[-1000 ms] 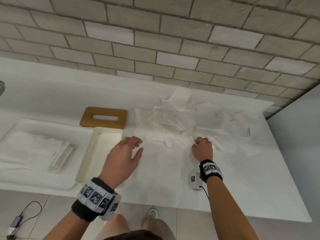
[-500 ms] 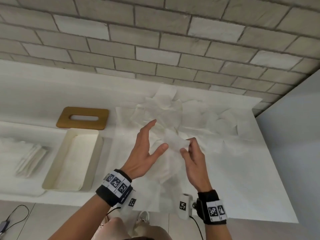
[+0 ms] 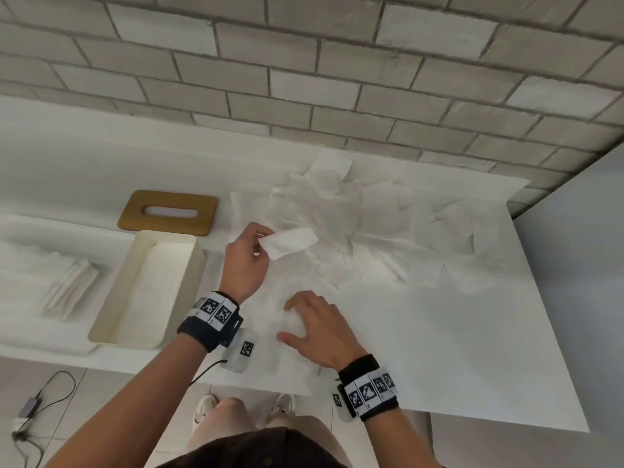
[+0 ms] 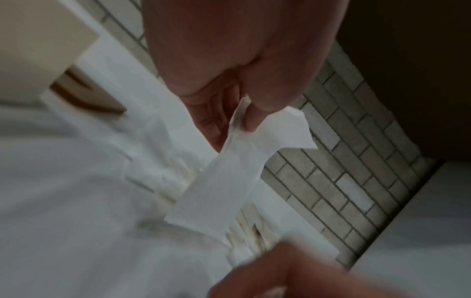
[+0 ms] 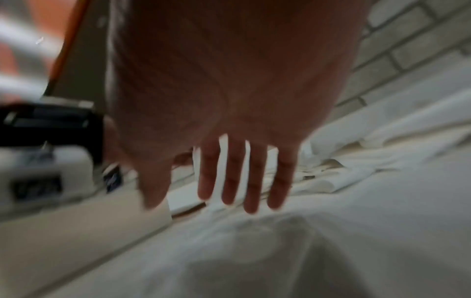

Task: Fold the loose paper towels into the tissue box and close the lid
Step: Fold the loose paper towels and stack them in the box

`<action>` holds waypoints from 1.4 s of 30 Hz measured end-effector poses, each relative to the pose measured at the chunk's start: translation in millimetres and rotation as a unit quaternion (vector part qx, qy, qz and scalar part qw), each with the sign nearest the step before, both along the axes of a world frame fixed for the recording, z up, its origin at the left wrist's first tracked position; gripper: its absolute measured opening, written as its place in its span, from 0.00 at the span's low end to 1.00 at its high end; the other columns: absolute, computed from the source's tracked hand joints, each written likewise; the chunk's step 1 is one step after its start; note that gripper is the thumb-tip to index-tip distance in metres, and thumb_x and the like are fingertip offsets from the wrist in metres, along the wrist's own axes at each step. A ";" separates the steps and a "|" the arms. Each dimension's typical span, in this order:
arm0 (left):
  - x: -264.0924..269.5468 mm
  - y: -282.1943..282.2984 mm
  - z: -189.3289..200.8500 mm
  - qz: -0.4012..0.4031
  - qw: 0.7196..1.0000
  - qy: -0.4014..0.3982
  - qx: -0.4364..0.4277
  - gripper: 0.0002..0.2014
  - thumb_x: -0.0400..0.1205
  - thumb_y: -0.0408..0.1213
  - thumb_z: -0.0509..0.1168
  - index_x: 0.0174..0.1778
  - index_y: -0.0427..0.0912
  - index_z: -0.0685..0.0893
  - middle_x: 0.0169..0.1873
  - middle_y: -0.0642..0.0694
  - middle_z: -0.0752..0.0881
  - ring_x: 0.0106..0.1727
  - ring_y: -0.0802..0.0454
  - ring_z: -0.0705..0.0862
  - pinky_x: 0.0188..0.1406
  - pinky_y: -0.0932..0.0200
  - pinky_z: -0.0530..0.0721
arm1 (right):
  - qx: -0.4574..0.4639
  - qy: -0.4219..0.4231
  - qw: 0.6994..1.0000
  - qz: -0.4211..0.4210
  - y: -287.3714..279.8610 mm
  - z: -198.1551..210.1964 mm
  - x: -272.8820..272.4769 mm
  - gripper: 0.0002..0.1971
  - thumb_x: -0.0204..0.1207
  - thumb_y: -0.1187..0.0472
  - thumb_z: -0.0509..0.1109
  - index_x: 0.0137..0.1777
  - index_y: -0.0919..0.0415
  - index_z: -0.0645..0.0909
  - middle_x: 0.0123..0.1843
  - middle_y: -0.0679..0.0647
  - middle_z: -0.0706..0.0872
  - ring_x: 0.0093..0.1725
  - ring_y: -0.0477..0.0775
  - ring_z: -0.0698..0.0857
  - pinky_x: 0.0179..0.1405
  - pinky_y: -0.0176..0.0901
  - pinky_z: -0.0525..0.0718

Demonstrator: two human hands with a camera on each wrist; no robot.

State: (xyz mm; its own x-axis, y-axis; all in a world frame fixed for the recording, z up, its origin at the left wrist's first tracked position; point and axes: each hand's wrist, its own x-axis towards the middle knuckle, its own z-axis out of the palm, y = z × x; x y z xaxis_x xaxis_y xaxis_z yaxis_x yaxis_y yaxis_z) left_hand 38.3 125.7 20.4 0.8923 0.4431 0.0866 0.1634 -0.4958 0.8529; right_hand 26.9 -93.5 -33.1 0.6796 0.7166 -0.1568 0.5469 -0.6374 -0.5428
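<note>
Left hand (image 3: 244,261) pinches one corner of a folded towel (image 3: 290,243) between thumb and fingers, lifted above the counter (image 3: 472,349). Right hand (image 3: 317,329), fingers spread and straight, lies over a flat sheet (image 3: 290,295) near the front edge; whether it presses is unclear through blur. The open box (image 3: 148,288) sits left of the hands, the lid (image 3: 167,212) behind it, and the loose pile (image 3: 354,231) toward the back edge.

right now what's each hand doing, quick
Left hand: pinching a paper towel, lifted off the pile.
Right hand: open, fingers spread, holding nothing.
</note>
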 end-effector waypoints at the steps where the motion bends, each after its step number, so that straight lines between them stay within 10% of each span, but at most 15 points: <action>1: -0.9 5.2 8.2 0.008 1.000 -0.012 -0.002 0.17 0.80 0.19 0.66 0.57 0.45 0.84 0.47 0.50 0.92 0.47 0.54 0.91 0.44 0.54 0.90 | -0.042 0.009 0.999 0.025 -0.8 -6.5 0.9 0.30 0.80 0.36 0.74 0.78 0.44 0.74 0.81 0.46 0.71 0.75 0.52 0.75 0.75 0.57 0.77; 5: -9.9 22.3 34.9 0.029 0.997 -0.053 -0.038 0.13 0.82 0.20 0.69 0.55 0.42 0.84 0.46 0.55 0.90 0.45 0.68 0.88 0.40 0.69 0.82 | -0.019 0.034 0.999 -0.009 -13.4 -11.7 7.5 0.32 0.78 0.41 0.72 0.82 0.41 0.72 0.80 0.44 0.68 0.77 0.47 0.71 0.77 0.48 0.73; 8: -20.4 26.1 36.0 0.052 0.996 -0.044 -0.064 0.05 0.87 0.35 0.71 0.46 0.45 0.82 0.35 0.54 0.85 0.36 0.55 0.82 0.38 0.55 0.80 | -0.074 -0.022 0.997 0.000 -24.9 -18.1 10.4 0.25 0.81 0.42 0.69 0.77 0.43 0.76 0.70 0.42 0.77 0.70 0.49 0.73 0.71 0.49 0.74; 11: -28.1 21.4 37.6 0.077 0.992 -0.012 -0.102 0.18 0.87 0.54 0.68 0.45 0.41 0.85 0.37 0.40 0.89 0.39 0.38 0.86 0.41 0.40 0.87 | -0.056 -0.039 0.998 -0.004 -29.2 -29.3 8.0 0.11 0.86 0.44 0.69 0.65 0.43 0.80 0.61 0.39 0.82 0.64 0.49 0.74 0.67 0.53 0.76; 15: -33.7 11.0 32.8 0.088 0.986 0.007 -0.141 0.02 0.88 0.43 0.72 0.51 0.52 0.89 0.46 0.52 0.94 0.49 0.50 0.94 0.55 0.37 0.93 | 0.011 -0.055 0.997 -0.053 -30.8 -36.7 2.1 0.04 0.87 0.43 0.69 0.55 0.40 0.80 0.51 0.36 0.86 0.56 0.44 0.78 0.62 0.48 0.75; 20: -38.6 7.8 26.2 0.060 0.981 -0.001 -0.186 0.16 0.87 0.34 0.74 0.66 0.52 0.80 0.56 0.57 0.92 0.54 0.58 0.92 0.58 0.43 0.93 | 0.092 -0.066 0.985 -0.129 -33.4 -38.3 -0.8 0.12 0.84 0.47 0.78 0.45 0.46 0.78 0.35 0.39 0.85 0.37 0.44 0.81 0.56 0.46 0.80; 27: -45.8 12.3 28.0 0.057 0.984 0.003 -0.171 0.19 0.90 0.55 0.68 0.72 0.49 0.87 0.62 0.55 0.93 0.64 0.55 0.91 0.67 0.38 0.90 | 0.169 -0.023 0.980 -0.100 -41.7 20.1 2.5 0.15 0.79 0.56 0.85 0.41 0.50 0.79 0.63 0.38 0.87 0.64 0.43 0.85 0.64 0.48 0.84; 32: -46.1 12.5 38.3 0.022 0.974 -0.015 -0.226 0.22 0.93 0.54 0.64 0.55 0.35 0.89 0.52 0.35 0.93 0.54 0.46 0.92 0.60 0.37 0.88 | 0.238 0.163 0.955 -0.065 -34.9 124.9 -5.8 0.11 0.84 0.59 0.81 0.48 0.56 0.79 0.49 0.48 0.95 0.59 0.44 0.94 0.61 0.36 0.87; 37: -51.0 -1.4 58.7 -0.028 0.915 0.007 -0.403 0.17 0.95 0.41 0.60 0.52 0.46 0.95 0.55 0.41 0.94 0.58 0.40 0.90 0.57 0.46 0.83 | 0.398 0.133 0.888 -0.186 11.3 154.2 6.3 0.10 0.86 0.61 0.79 0.60 0.51 0.82 0.54 0.50 0.93 0.56 0.52 0.94 0.56 0.43 0.87; 42: -61.2 1.0 67.9 -0.046 0.904 -0.010 -0.424 0.19 0.93 0.45 0.60 0.66 0.37 0.90 0.59 0.35 0.90 0.58 0.34 0.84 0.60 0.35 0.77 | 0.410 0.062 0.872 -0.259 51.9 146.1 8.1 0.08 0.86 0.60 0.78 0.60 0.51 0.83 0.55 0.46 0.95 0.54 0.48 0.95 0.54 0.37 0.89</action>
